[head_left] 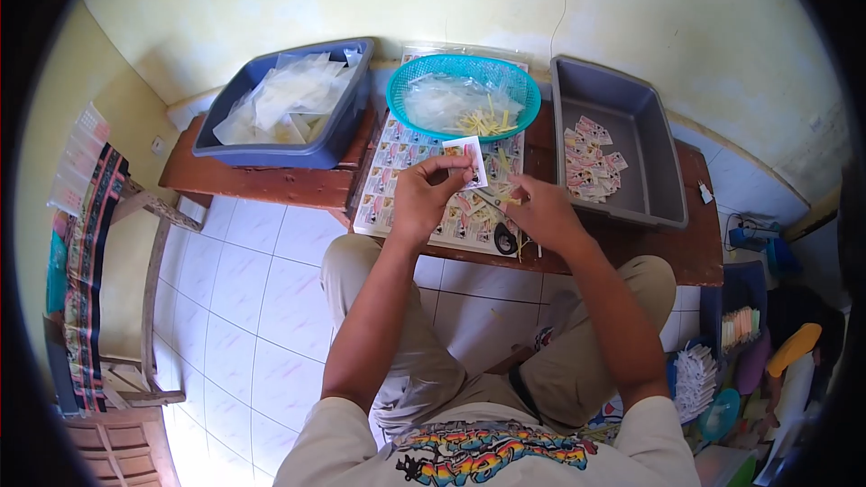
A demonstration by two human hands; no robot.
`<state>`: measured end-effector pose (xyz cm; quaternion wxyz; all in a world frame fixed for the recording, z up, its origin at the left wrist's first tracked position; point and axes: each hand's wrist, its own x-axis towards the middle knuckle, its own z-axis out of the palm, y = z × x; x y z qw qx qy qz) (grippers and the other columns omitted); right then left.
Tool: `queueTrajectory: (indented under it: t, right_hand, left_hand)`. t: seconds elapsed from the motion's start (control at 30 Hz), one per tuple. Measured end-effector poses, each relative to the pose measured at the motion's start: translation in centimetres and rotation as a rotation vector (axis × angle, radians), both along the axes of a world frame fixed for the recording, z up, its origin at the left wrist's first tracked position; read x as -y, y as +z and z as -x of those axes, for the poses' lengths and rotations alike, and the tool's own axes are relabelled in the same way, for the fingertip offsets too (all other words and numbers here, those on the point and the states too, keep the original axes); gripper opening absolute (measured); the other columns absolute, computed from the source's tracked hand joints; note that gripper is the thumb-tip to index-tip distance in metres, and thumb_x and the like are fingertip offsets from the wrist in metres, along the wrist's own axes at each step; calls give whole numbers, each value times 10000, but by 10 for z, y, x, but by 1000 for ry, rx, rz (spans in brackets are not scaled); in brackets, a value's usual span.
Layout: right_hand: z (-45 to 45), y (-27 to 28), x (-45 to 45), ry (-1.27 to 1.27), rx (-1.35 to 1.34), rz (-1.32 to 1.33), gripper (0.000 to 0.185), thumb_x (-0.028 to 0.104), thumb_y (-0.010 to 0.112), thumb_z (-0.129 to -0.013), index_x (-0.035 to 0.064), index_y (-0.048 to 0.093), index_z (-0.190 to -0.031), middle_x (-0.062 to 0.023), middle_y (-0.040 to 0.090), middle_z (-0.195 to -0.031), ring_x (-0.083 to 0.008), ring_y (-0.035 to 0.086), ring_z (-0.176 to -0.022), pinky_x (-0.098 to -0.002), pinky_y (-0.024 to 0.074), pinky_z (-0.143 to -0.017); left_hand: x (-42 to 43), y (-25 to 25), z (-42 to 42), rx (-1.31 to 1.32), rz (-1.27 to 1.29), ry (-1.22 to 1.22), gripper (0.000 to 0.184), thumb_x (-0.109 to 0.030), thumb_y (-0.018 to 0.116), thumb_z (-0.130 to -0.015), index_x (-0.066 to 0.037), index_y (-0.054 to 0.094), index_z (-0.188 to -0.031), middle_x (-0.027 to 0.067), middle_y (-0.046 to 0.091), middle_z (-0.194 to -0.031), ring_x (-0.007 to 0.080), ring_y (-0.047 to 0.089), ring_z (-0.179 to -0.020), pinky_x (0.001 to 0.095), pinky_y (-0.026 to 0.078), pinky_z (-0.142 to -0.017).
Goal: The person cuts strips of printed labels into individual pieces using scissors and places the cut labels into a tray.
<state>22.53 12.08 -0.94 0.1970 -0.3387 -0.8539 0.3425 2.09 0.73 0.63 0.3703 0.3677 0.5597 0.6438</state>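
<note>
My left hand (433, 188) pinches a small white printed label (467, 164) upright over the bench, thumb and fingers closed on its left side. Close to its right, my right hand (539, 209) is bent with fingers near together; whether it grips anything is too small to tell. Scissors with black handles (506, 238) lie just below it on printed sheets (386, 167), among yellowish strips. Behind the hands, a turquoise basket (395, 101) holds clear plastic pieces (442, 101) and yellow strips (488, 117).
A blue-grey tub (271, 156) with translucent bags (293, 95) stands at the left. At the right, a grey tub (642, 140) holds many cut labels (591, 162). Both rest on a brown wooden bench (699, 248). Filled containers (741, 293) and a person's arm (773, 392) are at the lower right.
</note>
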Motion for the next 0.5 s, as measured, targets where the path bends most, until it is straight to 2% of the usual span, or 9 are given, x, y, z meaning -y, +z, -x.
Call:
queueTrajectory:
  t: [0.03, 0.07, 0.13, 0.23, 0.3, 0.37, 0.5]
  right_hand:
    - [-1, -2, 6, 10, 62, 2, 581, 213, 796, -847, -22, 631, -1352, -229, 728, -1105, -411, 712, -1003, -470, 566, -900]
    - [-2, -7, 11, 18, 73, 8, 581, 213, 796, -847, -22, 631, -1352, -229, 728, -1105, -411, 712, -1003, -470, 566, -900]
    - [-3, -16, 20, -30, 265, -150, 623, 212, 792, -853, 7, 589, -1405, -235, 670, -1234, -424, 687, -1093, -488, 563, -945]
    - [1, -13, 24, -12, 417, -58, 657, 199, 781, -860, 38, 544, -1451, -244, 596, -1332, -439, 665, -1143, -496, 563, -971]
    - [-1, -20, 24, 17, 440, -80, 666, 196, 779, -862, 49, 533, -1463, -242, 580, -1358, -434, 663, -1152, -497, 565, -967]
    - [0, -24, 23, 52, 465, -103, 676, 193, 776, -863, 60, 522, -1475, -239, 563, -1384, -429, 662, -1160, -498, 568, -962]
    - [6, -40, 17, 71, 489, -159, 745, 200, 800, -840, 117, 498, -1517, -228, 505, -1459, -425, 659, -1174, -495, 568, -967]
  left_hand:
    - [-2, -3, 1, -7, 8, 1, 244, -58, 794, -935, 30, 751, -1159, 79, 772, -1058, 98, 691, -942, 255, 561, -840]
    - [-4, -7, 0, -13, 19, 1, 241, -55, 793, -936, 32, 750, -1156, 82, 771, -1064, 99, 689, -945, 258, 563, -847]
    - [-6, -9, -3, 13, 25, -3, 241, -54, 791, -937, 33, 748, -1158, 86, 769, -1074, 99, 689, -951, 262, 563, -857]
    - [-9, -12, -8, 50, 13, -8, 234, -40, 783, -934, 35, 747, -1153, 86, 773, -1058, 96, 689, -942, 265, 560, -850]
    - [-12, -15, -7, 73, -6, 6, 228, -26, 776, -930, 36, 748, -1148, 81, 779, -1034, 93, 690, -927, 265, 555, -834]
    - [-13, -18, -3, 70, 28, -18, 271, -47, 788, -934, 38, 733, -1185, 101, 767, -1104, 103, 689, -985, 274, 563, -888]
    - [-12, -18, 3, 54, 72, -4, 293, -48, 789, -932, 35, 727, -1206, 103, 767, -1114, 108, 691, -1001, 276, 562, -913]
